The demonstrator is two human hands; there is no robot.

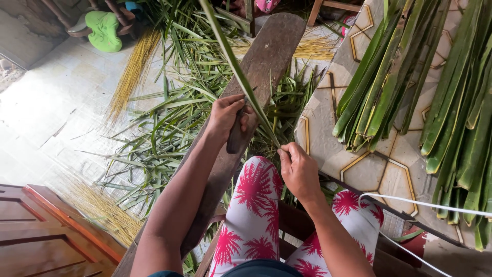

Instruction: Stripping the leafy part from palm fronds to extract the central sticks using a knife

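Between the knees, the right hand point(300, 172) pinches the base of a long green leaf strip point(241, 69), while the left hand point(228, 118) is clenched on a dark-handled knife point(236, 134) pressed against it over the wooden plank point(269, 48). Stripping cleanly probably needs steady tension and a shallow blade angle. Cut leaves point(164, 128) litter the floor point(61, 102); stacked fronds point(389, 77) lie well apart on the right.

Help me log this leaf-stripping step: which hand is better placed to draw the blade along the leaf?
Left, probably. The left hand grips the dark knife handle against the green palm leaf strip over the wooden plank. The right hand only pinches the strip's lower end, keeping it taut.
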